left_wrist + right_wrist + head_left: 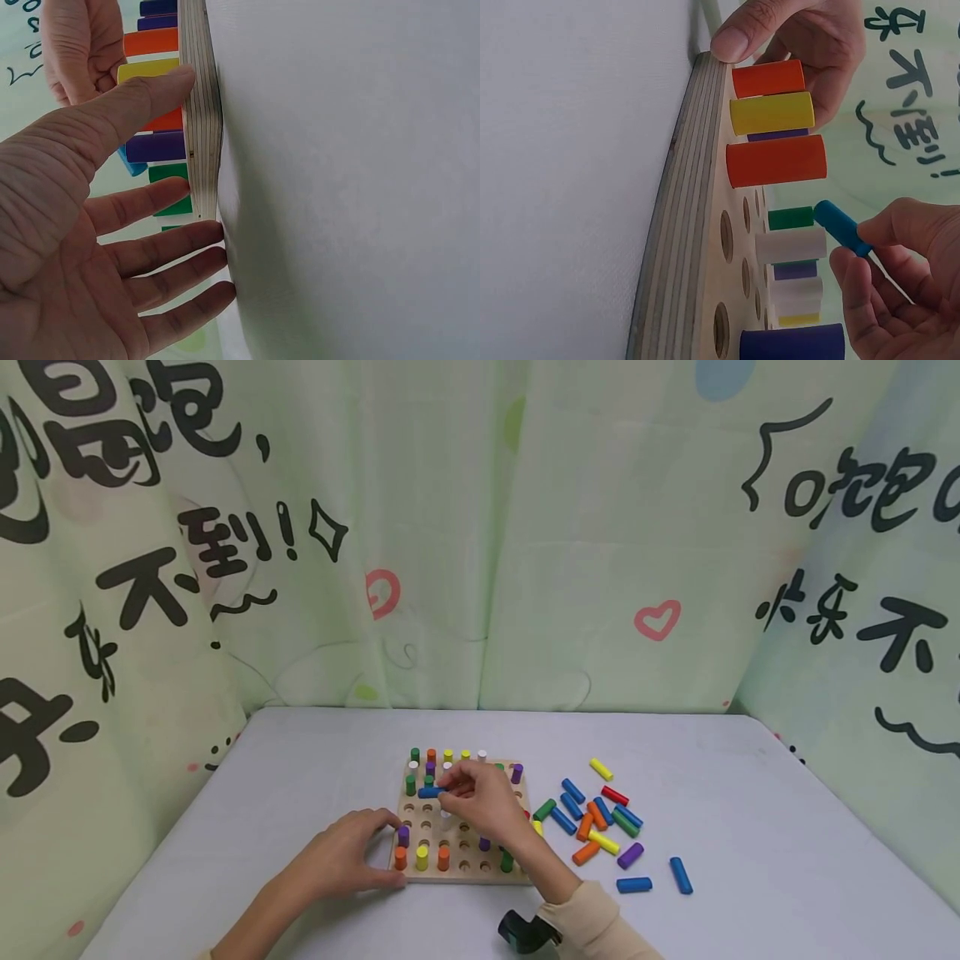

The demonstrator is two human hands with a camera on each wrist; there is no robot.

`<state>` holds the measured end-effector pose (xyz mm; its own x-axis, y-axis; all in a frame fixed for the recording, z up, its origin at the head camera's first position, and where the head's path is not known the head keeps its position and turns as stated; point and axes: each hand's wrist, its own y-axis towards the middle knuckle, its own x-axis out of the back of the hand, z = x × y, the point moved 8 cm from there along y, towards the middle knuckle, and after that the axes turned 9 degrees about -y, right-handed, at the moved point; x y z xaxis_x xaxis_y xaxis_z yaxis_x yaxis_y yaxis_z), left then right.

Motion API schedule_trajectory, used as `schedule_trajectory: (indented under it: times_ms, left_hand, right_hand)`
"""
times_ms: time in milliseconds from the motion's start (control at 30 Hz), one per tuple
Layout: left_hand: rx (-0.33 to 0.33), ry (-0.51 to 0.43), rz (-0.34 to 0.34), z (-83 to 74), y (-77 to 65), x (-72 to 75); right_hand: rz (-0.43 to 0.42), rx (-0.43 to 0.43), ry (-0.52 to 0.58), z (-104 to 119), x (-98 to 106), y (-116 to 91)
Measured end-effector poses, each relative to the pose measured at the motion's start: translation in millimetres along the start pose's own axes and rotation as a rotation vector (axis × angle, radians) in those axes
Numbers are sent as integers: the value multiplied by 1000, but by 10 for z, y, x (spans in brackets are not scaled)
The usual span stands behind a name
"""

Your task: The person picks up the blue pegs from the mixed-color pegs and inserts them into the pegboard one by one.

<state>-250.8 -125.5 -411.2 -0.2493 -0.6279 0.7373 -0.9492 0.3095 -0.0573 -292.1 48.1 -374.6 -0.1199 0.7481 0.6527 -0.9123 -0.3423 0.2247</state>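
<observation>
Here, head view, right hand (483,793): thumb and fingers clamp the blue peg (431,792), which lies sideways above the left part of the board (450,878).
Head view, left hand (348,852): thumb apart from the fingers, laid against the left edge and near-left corner of the board.
Head view, standing pegs (422,858): green, orange, yellow, white and purple ones in the far rows; at the near-left corner orange, yellow and orange in a row, with a purple one behind the first.
Head view, loose pegs (597,815): blue, orange, yellow, green, red and purple, scattered on the counter (750,827) right of the board.
Head view, curtain (562,527): pale green, with dark lettering and a pink heart, behind the counter.
Left wrist view, left hand: thumb tip on the board's layered edge, the other fingers spread.
Left wrist view, right hand: partly hidden beyond the standing pegs; its grip cannot be told from this side.
Right wrist view, blue peg: tilted, one end pinched by the right hand, the other close to a green standing peg; whether they touch cannot be told.
Right wrist view, left hand: thumb on the board's corner, beside an orange peg.
</observation>
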Motion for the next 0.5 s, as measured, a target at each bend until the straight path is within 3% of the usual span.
schedule_trajectory:
  times_ms: [200, 500]
  left_hand:
    - [-36, -6, 10, -15, 1, -14]
    - [-24, -11, 0, -21, -20, 17]
  right_hand:
    - [6, 28, -11, 18, -52, 22]
    - [20, 41, -18, 75, -144, 73]
